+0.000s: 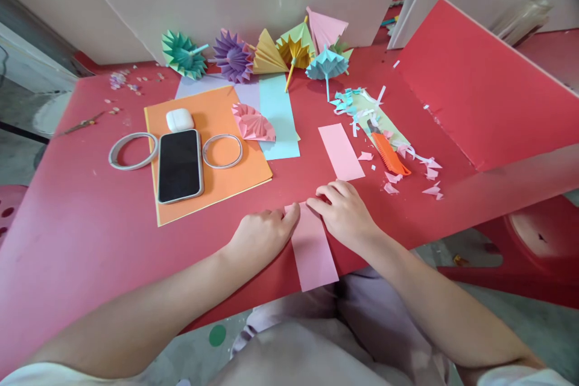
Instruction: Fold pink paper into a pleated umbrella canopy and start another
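Note:
A pink paper strip (315, 256) lies at the front of the red table, its near end reaching out past the edge. My left hand (262, 232) is closed, with the thumb on the strip's far left corner and the fingers curled under the palm. At the far right corner, my right hand (347, 212) pinches the same edge with thumb and bent fingers. Just beyond the right hand lies a second pink paper piece (341, 152). A small pleated pink paper fan (254, 123) rests on the blue sheet (284, 145).
An orange cutter knife (389, 154) lies among paper scraps at right. Several paper umbrellas, including a purple one (233, 56), line the back. A phone (180, 166) and a white case (180, 119) sit on orange paper (226, 184). A red board (479, 84) leans at right.

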A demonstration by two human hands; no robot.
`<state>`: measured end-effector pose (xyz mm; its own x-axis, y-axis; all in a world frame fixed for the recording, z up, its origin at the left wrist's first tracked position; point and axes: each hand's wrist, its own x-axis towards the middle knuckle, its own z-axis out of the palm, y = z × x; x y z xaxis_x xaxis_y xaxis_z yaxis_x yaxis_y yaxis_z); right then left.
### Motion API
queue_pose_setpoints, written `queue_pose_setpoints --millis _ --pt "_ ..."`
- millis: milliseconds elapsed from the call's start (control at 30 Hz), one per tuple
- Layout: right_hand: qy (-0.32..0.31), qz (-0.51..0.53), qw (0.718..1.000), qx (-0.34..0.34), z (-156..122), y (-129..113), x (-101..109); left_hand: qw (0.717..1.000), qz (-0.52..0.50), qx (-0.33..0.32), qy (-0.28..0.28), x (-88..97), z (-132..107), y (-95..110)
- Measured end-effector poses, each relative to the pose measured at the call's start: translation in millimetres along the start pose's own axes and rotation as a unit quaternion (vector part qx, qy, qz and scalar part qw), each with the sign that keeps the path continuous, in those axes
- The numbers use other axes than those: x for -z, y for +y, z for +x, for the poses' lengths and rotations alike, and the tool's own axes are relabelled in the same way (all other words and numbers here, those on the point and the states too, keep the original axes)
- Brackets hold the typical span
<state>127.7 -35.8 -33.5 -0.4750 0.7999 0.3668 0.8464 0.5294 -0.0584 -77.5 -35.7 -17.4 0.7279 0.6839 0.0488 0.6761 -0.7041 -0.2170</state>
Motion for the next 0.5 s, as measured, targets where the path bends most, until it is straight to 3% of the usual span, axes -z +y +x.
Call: queue_pose_setpoints --millis 333,500 --pt "-0.035 0.010 0.999 -0.026 -5 9 5 0.998 -0.002 0.015 -0.058 7.9 -14 -4" --pt "-0.036 0.021 0.999 -0.032 -5 11 7 0.999 0.003 0.023 -0.029 6.3 -18 -5"
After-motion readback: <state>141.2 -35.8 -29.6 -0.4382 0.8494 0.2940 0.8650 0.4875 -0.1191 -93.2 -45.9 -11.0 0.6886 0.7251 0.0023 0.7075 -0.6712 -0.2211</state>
